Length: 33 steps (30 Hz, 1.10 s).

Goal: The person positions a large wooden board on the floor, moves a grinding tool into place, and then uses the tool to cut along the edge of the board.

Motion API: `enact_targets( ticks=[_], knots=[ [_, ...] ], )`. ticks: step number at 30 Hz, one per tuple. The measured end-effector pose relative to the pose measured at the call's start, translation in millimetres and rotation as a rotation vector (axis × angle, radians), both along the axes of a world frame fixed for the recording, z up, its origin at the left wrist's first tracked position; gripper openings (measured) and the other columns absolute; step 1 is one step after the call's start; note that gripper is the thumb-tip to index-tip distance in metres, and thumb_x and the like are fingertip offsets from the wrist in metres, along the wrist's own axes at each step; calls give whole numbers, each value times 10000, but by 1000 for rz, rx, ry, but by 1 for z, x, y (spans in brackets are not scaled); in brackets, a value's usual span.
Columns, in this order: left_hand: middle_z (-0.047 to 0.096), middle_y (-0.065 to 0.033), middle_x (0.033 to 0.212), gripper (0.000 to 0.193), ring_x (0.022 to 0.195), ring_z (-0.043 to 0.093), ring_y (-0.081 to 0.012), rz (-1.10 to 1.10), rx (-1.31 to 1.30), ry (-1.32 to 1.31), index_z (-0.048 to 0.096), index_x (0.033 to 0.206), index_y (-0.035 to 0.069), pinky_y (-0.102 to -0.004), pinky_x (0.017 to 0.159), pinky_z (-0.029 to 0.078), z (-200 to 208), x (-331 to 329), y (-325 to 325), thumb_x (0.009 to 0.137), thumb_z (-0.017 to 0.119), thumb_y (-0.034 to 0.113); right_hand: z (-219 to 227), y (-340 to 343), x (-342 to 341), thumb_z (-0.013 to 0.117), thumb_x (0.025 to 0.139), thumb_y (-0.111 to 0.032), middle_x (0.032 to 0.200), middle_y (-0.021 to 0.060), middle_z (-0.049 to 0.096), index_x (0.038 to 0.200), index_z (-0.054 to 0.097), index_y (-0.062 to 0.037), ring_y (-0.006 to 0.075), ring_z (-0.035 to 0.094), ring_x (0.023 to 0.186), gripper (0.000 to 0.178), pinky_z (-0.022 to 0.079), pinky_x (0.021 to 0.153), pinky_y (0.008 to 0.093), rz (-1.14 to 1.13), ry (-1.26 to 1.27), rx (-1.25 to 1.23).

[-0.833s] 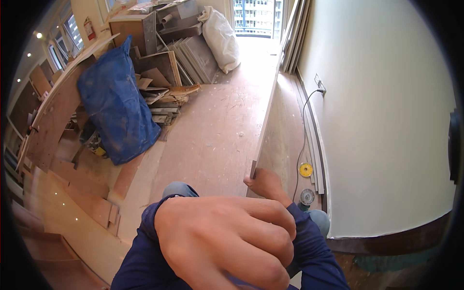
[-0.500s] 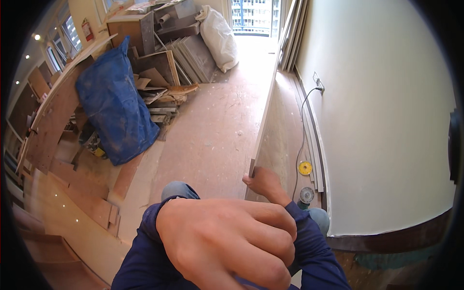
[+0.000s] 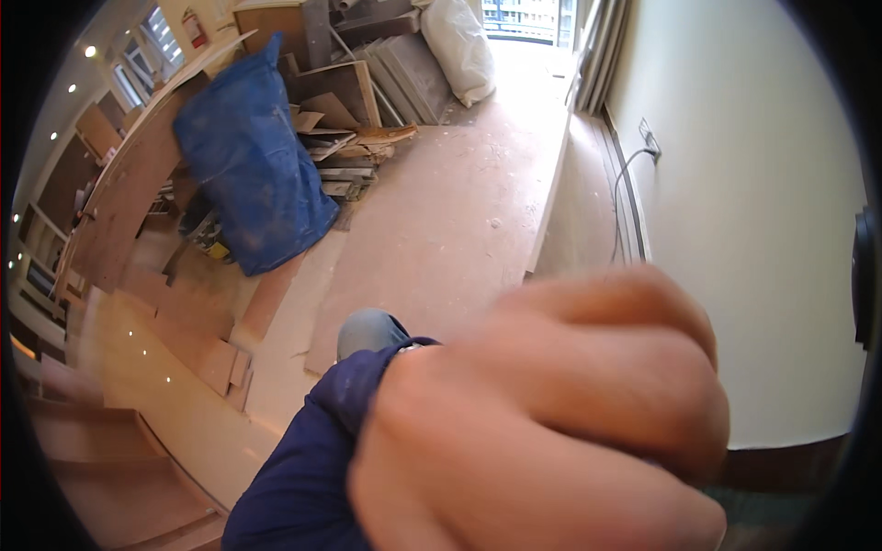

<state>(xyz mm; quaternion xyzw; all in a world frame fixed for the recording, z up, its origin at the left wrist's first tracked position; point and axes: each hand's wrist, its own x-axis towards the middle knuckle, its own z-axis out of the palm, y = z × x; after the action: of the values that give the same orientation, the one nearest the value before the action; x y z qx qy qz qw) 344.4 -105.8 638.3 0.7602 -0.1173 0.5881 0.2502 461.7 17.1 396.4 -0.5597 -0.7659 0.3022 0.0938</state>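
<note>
My left hand (image 3: 542, 413) looms large and blurred across the lower middle, its back to me and its fingers curled in. Whatever those fingers hold, if anything, is hidden beneath them. A dark blue sleeve covers the left arm. Beyond the hand, a long board (image 3: 549, 197) stretches toward the bright window, and its near end is covered. My right hand is out of sight behind the left one. Part of my bent knee (image 3: 369, 329) shows beside the left sleeve.
Left of the floor sheeting (image 3: 432, 211) slumps a blue sack (image 3: 257, 165). Behind it lie scrap wood (image 3: 349, 174), leaning panels (image 3: 409, 78) and a white sack (image 3: 459, 55). At right, a black cord (image 3: 617, 197) hangs from a wall socket (image 3: 649, 138).
My left hand has come closer and moved right, covering my right hand, the grinder and the yellow disc. The room has shifted right and up in the view.
</note>
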Motion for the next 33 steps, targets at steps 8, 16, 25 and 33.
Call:
enact_targets(
  ticks=[8,16,25,33],
  knots=[
    [667,-107,937,115,788,625,-256,133,-72,-62,702,1002,112,-431,781,491,11,-10,1,953,598,121,9,-5,-20,654,851,-448,885,179,722,915,736,-58,365,699,878,404,548,792,464,27,-48,-3],
    [631,-117,1149,365,964,608,-203,548,-596,36,554,1287,4,-359,876,496,-91,-73,77,958,591,161,5,-4,2,656,845,-445,873,182,720,911,736,-54,365,702,862,405,554,785,451,-10,-64,-34],
    [586,-111,1320,653,1120,587,-194,552,-1118,547,522,1408,76,-315,890,486,-263,-127,98,833,791,232,5,-5,-18,658,846,-459,882,172,724,939,727,-69,364,707,865,406,556,785,460,-14,-19,14],
    [664,-66,1041,337,991,616,-190,615,-911,621,677,1096,26,-338,867,483,-263,-89,104,876,752,269,0,-4,-13,638,856,-484,887,178,723,943,725,-65,363,705,863,436,554,767,460,-20,-20,19]
  ],
)
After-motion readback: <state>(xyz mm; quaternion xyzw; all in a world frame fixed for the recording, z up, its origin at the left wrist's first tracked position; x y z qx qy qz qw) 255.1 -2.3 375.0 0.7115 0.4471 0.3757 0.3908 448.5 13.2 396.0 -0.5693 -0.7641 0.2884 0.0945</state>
